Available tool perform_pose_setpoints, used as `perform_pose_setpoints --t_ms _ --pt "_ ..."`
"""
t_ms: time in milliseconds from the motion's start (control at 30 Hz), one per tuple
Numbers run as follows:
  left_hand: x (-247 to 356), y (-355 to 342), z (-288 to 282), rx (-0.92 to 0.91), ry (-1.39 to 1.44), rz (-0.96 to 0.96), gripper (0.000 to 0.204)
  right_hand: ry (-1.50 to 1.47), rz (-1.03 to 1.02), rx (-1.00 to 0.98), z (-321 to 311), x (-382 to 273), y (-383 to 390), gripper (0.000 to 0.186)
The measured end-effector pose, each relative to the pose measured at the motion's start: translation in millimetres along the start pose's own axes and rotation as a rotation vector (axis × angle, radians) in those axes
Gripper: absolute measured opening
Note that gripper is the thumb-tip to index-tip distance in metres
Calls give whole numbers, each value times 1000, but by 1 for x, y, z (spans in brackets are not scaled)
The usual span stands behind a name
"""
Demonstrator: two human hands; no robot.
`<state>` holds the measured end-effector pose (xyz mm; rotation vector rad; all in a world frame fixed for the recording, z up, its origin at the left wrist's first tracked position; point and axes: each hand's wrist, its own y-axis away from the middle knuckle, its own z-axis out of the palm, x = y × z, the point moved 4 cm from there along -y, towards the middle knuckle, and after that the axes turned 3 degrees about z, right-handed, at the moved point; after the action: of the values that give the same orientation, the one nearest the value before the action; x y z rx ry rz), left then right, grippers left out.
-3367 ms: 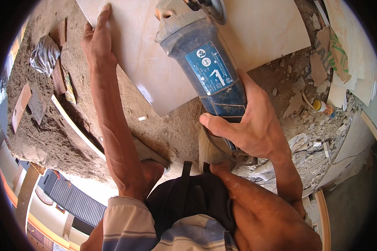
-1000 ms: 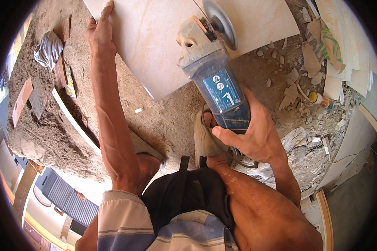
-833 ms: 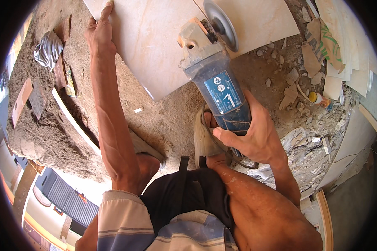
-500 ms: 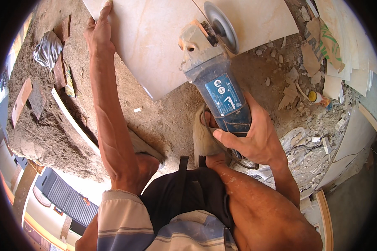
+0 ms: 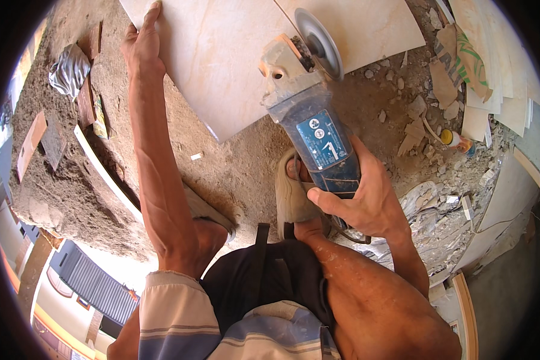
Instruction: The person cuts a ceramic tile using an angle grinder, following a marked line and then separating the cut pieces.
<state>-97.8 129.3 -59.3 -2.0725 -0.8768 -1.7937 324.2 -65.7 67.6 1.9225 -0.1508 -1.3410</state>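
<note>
A large cream marbled tile (image 5: 210, 72) lies at the top, with a thin straight line running from its far edge toward the middle. My left hand (image 5: 144, 48) grips the tile's left edge, thumb on top and fingers at the side. My right hand (image 5: 360, 198) is wrapped round the dusty blue body of an angle grinder (image 5: 315, 138), thumb across it. The grinder's grey disc (image 5: 318, 45) stands on edge over the tile, beside that line; whether it touches the tile I cannot tell.
My sandalled feet (image 5: 294, 198) are below the tile. At right are rubble, stacked tile pieces (image 5: 510, 72), torn cardboard (image 5: 447, 78) and a small yellow-capped bottle (image 5: 456, 141). At left lie a crumpled grey sack (image 5: 69, 72), thin offcuts (image 5: 33, 144) and a long white strip (image 5: 105, 171).
Since the earliest frame the grinder and my right hand have moved down and a little right in the view, and more of the disc shows. The tile appears slightly higher in the picture.
</note>
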Motion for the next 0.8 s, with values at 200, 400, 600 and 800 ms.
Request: perform_pose_setpoints --t_ms 200,400,600,800 --pt "0 0 1 -7 -20 4 68 -27 9 6 0 0 4 64" --pt "0 0 1 -7 -23 -5 69 -50 9 -10 -1 -1 8 64" --pt "-2 -3 -2 -8 -30 2 70 -38 42 -25 -1 4 12 66" --pt "-1 -1 1 10 -55 2 65 -50 46 -12 -1 5 17 68"
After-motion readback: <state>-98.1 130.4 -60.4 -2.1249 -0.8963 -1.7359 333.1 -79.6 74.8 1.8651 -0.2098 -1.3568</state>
